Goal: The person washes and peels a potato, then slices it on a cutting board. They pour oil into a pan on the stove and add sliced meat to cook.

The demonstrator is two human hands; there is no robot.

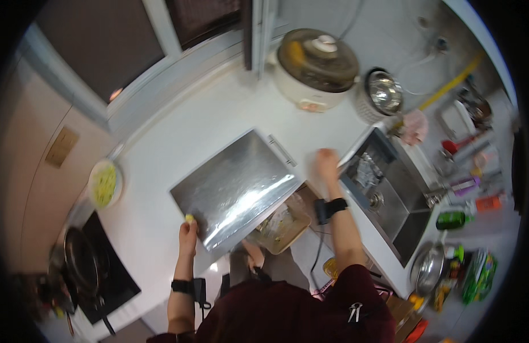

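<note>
A shiny metal board (238, 184) lies on the white countertop in front of me. My left hand (188, 238) is at the board's near left corner, with a small yellow-green piece (189, 218) between its fingertips. My right hand (327, 160) is blurred and sits over the counter between the board and the sink; its fingers look curled, and I cannot tell whether they hold anything. A thin metal-handled tool, perhaps a knife (283, 151), lies along the board's far right edge. Below the board's near edge, an open bin (286, 240) holds a clear bag and scraps.
A bowl of chopped green food (103, 183) stands at left, beyond a black cooktop (114, 274) with a lidded pan (81, 259). A lidded electric cooker (318, 70) and a white basket with metal bowls (378, 96) stand at the back. The stainless sink (391, 206) is at right.
</note>
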